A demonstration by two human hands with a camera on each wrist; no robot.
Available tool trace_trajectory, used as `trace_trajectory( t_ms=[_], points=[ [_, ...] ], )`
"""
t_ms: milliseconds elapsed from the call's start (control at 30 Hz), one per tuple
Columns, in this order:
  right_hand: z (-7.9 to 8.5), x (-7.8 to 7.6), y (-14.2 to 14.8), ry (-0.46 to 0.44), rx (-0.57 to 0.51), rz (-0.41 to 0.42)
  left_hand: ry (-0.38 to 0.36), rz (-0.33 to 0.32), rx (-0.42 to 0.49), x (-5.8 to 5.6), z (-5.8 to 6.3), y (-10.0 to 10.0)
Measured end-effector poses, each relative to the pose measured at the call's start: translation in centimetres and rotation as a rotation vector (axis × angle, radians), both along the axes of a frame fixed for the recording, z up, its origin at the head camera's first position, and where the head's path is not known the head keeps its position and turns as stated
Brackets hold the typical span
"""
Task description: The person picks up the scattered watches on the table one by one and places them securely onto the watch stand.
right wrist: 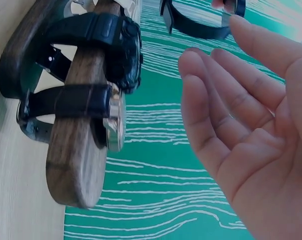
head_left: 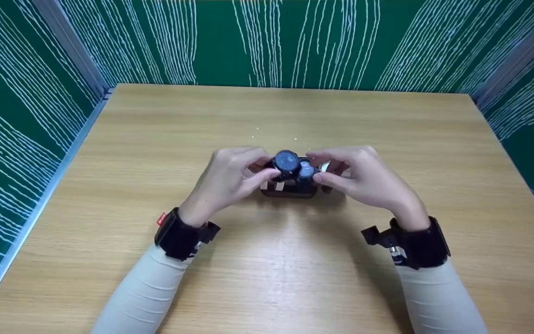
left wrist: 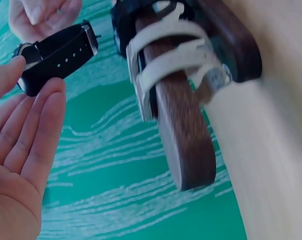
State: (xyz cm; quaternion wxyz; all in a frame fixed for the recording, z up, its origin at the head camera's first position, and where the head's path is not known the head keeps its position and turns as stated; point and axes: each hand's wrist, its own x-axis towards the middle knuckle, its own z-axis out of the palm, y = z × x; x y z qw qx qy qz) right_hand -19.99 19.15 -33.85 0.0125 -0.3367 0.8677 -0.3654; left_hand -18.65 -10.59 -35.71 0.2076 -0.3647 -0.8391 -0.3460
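My left hand pinches a black-strapped wristwatch between thumb and fingers, its round dark face turned up. The watch is above a dark wooden watch stand. My right hand is just right of it, thumb and fingers apart; in the right wrist view its thumb overlaps the watch's edge, and I cannot tell whether it touches. On the stand's bar hang a watch with white straps, a chunky black watch and a dark leather-strapped watch with a metal case.
The stand rests on a light wooden table. A few small white specks lie on the table beyond it. Green panels with white streaks enclose the table's back and sides. Black camera bands wrap both wrists.
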Motion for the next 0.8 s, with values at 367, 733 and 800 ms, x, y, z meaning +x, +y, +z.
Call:
trace_trajectory(
  t_ms=[367,733,800],
  points=[
    [-0.3,-1.4,2.7,0.027,-0.007,-0.123,-0.024,0.163,0.003,-1.2,0.8,-3.0],
    [-1.3,-2.5,4.2,-0.044,0.089,-0.249,-0.051,0.297,-0.049,-1.8,0.7,-4.6],
    [-1.4,-2.7,4.5,-0.059,0.11,-0.255,-0.055,0.305,-0.054,-2.0,0.6,-4.8]
  ],
)
